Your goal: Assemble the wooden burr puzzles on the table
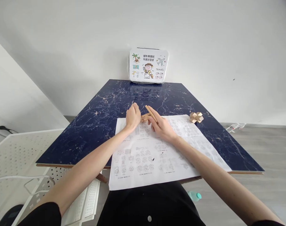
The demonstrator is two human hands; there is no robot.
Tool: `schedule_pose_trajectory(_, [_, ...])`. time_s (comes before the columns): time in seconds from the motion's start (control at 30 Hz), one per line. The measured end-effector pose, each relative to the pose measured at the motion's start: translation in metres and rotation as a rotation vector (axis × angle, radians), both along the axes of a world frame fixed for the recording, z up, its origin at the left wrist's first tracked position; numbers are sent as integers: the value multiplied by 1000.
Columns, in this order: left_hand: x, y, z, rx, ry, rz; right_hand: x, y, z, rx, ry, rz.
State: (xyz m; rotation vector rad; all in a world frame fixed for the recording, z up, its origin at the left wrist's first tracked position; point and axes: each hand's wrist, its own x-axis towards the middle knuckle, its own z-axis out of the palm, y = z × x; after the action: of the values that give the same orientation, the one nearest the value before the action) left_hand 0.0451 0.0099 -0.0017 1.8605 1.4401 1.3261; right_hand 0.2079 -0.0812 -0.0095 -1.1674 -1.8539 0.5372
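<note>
Over the upper part of the printed sheet (pixel 133 175), my left hand (pixel 133 116) is closed, its fingers curled round the left end of a small wooden puzzle piece (pixel 145 118) with dark marks. My left fingertips are mostly hidden by the back of the hand. My right hand (pixel 160 125) is closed on a slim wooden stick (pixel 149 110), which slants up and left past the fingers. Its fingers also touch the right side of the marked piece. Beside the sheet's upper right edge sits an assembled wooden burr puzzle (pixel 196 117).
The blue marbled table (pixel 93 122) stands against a white wall. A white illustrated case (pixel 148 66) is upright at its far edge. On the left is a white perforated rack (pixel 18 150) with a cable. A teal-capped bottle (pixel 194 196) is below the table's front edge.
</note>
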Motion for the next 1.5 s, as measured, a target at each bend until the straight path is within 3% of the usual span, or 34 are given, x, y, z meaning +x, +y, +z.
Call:
schedule_pose_trajectory(0.13, [-2, 0, 2, 3, -4, -10, 3, -1, 1, -30, 2, 36])
schedule_pose_trajectory(0.4, [0, -2, 6, -39, -27, 14, -1, 0, 0, 91, -50, -45])
schedule_pose_trajectory(0.83, [4, -11, 4, -9, -18, -17, -3, -3, 2, 67, -57, -107])
schedule_pose_trajectory(1.13, [5, -14, 9, -55, -108, -50, -6, -5, 4, -122, 129, 29])
schedule_pose_trajectory(1.3, [6, -17, 11, -13, -80, -54, -8, -4, 3, -104, 83, 13])
schedule_pose_trajectory(1.5, [10, -23, 10, -65, -171, -186, -6, -1, 2, -77, 178, -22])
